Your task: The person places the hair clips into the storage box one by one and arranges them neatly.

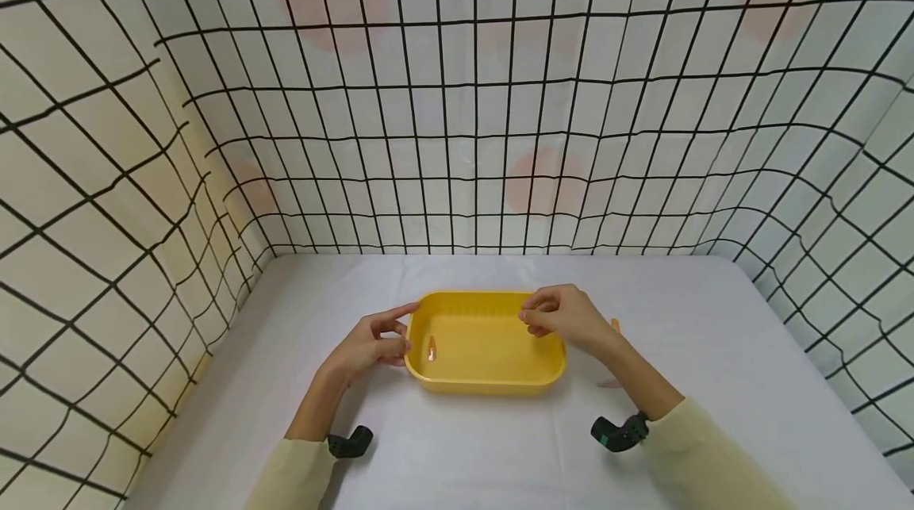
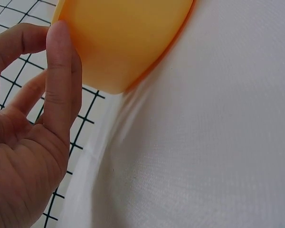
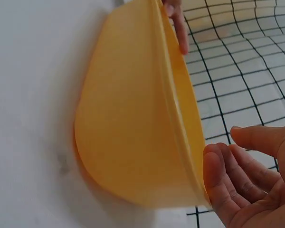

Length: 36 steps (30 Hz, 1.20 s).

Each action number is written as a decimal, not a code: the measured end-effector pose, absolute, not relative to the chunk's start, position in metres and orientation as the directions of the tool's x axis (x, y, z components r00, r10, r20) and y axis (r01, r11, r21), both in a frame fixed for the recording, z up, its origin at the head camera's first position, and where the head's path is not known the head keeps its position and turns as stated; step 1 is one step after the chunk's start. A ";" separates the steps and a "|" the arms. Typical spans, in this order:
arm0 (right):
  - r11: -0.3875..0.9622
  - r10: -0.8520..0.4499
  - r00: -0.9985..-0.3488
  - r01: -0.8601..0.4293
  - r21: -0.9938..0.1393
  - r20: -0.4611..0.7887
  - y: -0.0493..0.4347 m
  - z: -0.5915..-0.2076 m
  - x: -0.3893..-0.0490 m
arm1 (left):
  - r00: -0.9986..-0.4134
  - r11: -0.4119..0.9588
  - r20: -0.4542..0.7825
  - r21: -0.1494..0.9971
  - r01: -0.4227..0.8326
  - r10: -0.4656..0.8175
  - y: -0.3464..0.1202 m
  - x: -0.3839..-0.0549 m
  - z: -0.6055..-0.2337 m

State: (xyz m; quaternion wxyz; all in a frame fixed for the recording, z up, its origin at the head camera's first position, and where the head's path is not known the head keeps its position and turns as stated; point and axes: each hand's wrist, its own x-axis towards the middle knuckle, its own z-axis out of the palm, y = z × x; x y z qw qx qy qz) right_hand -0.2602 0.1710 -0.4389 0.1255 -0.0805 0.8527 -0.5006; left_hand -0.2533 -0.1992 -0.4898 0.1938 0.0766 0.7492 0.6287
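Observation:
A yellow plastic basin (image 1: 471,387) with rounded corners sits on the white-covered table. My left hand (image 1: 373,345) is at its left end. In the left wrist view, the thumb (image 2: 58,61) lies against the outer wall beside the rim, with the index finger behind it, pinching the edge. My right hand (image 1: 564,316) is over the basin's right end, fingers bent and thumb apart from them; nothing shows between them. Inside the basin, at the left, lies a small shiny orange-brown piece (image 1: 432,348), its kind too small to tell.
Beyond the right forearm, an orange tip (image 1: 616,325) shows on the table (image 1: 457,446). A pale pinkish piece (image 1: 609,383) shows below; the forearm hides whether they join. Black grid netting (image 1: 474,137) over white cloth encloses the back and sides.

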 end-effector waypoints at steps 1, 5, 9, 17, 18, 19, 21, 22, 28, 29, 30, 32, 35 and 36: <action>0.495 -0.253 -0.958 -0.008 -0.869 -0.135 0.176 -0.437 -0.260 | -0.913 0.195 -0.196 0.972 -0.133 0.357 -0.199 -0.253 -0.490; 0.508 -0.241 -0.963 -0.020 -0.861 -0.120 0.198 -0.433 -0.260 | -0.913 0.186 -0.201 0.972 -0.143 0.354 -0.199 -0.253 -0.489; 0.527 -0.216 -0.970 -0.017 -0.850 -0.115 0.221 -0.429 -0.260 | -0.914 0.176 -0.198 0.974 -0.142 0.355 -0.199 -0.253 -0.489; 0.561 -0.141 -0.980 0.040 -0.827 -0.143 0.260 -0.442 -0.254 | -0.912 0.172 -0.198 0.975 -0.144 0.359 -0.199 -0.253 -0.490; 0.557 -0.140 -0.980 0.040 -0.829 -0.141 0.264 -0.444 -0.253 | -0.912 0.172 -0.198 0.975 -0.143 0.360 -0.199 -0.253 -0.490; 0.558 -0.138 -0.981 0.039 -0.829 -0.139 0.268 -0.447 -0.252 | -0.911 0.172 -0.197 0.975 -0.142 0.361 -0.199 -0.253 -0.490; 0.565 -0.129 -0.982 0.041 -0.824 -0.138 0.274 -0.452 -0.250 | -0.911 0.175 -0.198 0.974 -0.142 0.361 -0.199 -0.254 -0.491; 0.572 -0.124 -0.983 0.044 -0.819 -0.139 0.276 -0.455 -0.250 | -0.912 0.177 -0.198 0.974 -0.141 0.360 -0.199 -0.254 -0.492; 0.593 -0.084 -0.982 0.089 -0.800 -0.172 0.283 -0.472 -0.244 | -0.913 0.181 -0.199 0.973 -0.142 0.357 -0.200 -0.253 -0.491; 0.594 -0.078 -0.981 0.098 -0.798 -0.179 0.284 -0.475 -0.243 | -0.913 0.180 -0.199 0.973 -0.143 0.356 -0.200 -0.253 -0.491; 0.596 -0.074 -0.980 0.104 -0.796 -0.183 0.285 -0.477 -0.242 | -0.914 0.178 -0.200 0.973 -0.144 0.354 -0.199 -0.253 -0.491; 0.603 -0.068 -0.980 0.108 -0.790 -0.186 0.286 -0.481 -0.241 | -0.914 0.177 -0.203 0.973 -0.148 0.351 -0.199 -0.253 -0.492; 0.613 -0.062 -0.983 0.101 -0.784 -0.175 0.288 -0.487 -0.238 | -0.914 0.172 -0.204 0.973 -0.152 0.351 -0.199 -0.252 -0.492; 0.614 -0.056 -0.983 0.103 -0.783 -0.174 0.289 -0.489 -0.238 | -0.914 0.170 -0.204 0.974 -0.153 0.351 -0.199 -0.252 -0.492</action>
